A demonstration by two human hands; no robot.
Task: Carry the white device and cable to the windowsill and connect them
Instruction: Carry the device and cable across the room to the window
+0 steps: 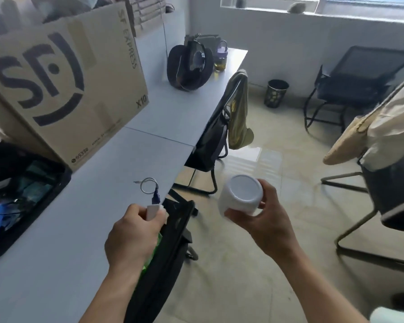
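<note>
Both hands: loaded, nothing connected yet
L hand (135,231): clamping white plug end of cable (149,185), loop sticking up over desk edge (103,171)
R hand (264,220): gripping white device (240,194), held over floor
Risk: device prob. slipping, round body; loop snagging chair (173,229)
Device axis: tilting up-left, flat face twd camera
Windowsill (289,14): well apart, far end

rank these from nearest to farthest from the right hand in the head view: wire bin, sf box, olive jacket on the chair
From the right hand:
1. olive jacket, draped on the chair ahead by the desk edge
2. wire bin, on the floor beyond, near the wall
3. sf box, far left across the desk
</note>
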